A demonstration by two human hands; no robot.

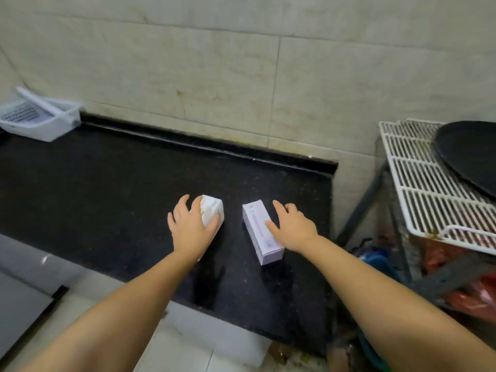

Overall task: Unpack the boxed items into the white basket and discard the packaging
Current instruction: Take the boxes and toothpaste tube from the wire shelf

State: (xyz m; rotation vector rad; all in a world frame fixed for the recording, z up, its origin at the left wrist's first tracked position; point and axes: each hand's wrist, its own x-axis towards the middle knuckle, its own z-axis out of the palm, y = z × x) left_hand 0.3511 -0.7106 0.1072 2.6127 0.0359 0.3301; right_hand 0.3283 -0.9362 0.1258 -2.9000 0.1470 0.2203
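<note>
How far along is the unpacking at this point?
Nothing looks done: the white basket seems empty. In hand: left hand on the white box, right hand on the lilac box, both closed. Left: opening both, basketing the contents, discarding the packaging.

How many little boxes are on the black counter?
2. One white box lies under the left hand. The other, a lilac box, lies beside it, touched by the right hand. No others show.
</note>
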